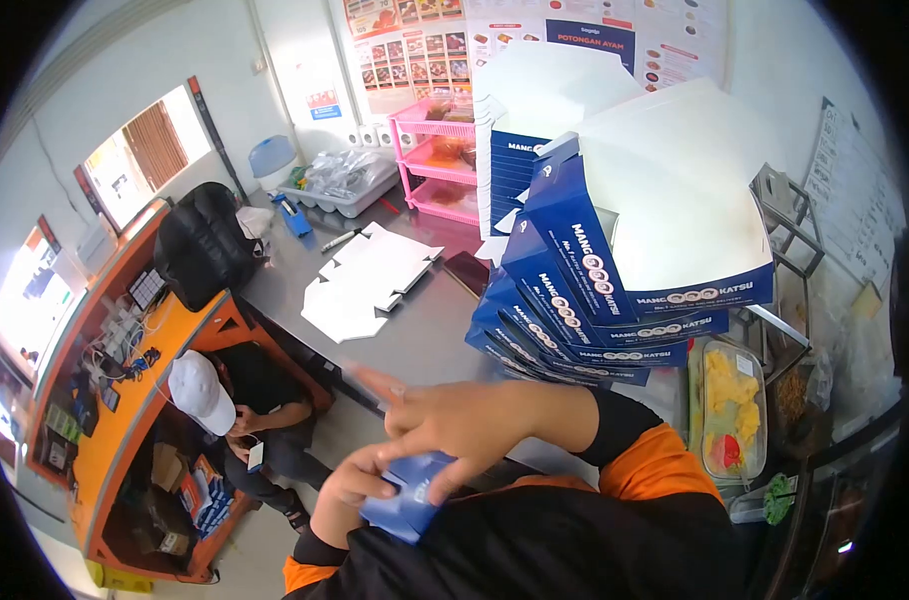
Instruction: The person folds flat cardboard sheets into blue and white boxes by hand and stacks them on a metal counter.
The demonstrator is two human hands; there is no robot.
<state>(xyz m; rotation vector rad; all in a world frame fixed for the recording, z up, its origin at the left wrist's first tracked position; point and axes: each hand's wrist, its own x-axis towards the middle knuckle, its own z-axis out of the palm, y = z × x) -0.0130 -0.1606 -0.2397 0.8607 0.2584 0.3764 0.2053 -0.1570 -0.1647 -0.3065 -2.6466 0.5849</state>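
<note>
Blue box (407, 500) gripped, left hand (353, 488), right hand (465, 420).

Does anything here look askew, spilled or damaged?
Yes. The stack of folded blue boxes on the steel counter leans and fans out sideways instead of standing straight. Nothing looks spilled or torn. Both hands, left hand and right hand, hold a small blue box.

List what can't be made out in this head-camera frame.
- Blue box: mostly covered by the left hand and right hand; its shape and print are hidden.
- Right hand's index finger: motion-blurred.
- Wall posters: text too small, tops cut by the frame edge.
- Lower boxes of the stack: hidden behind the right forearm.
- Seated person's phone: too small to read.
</note>
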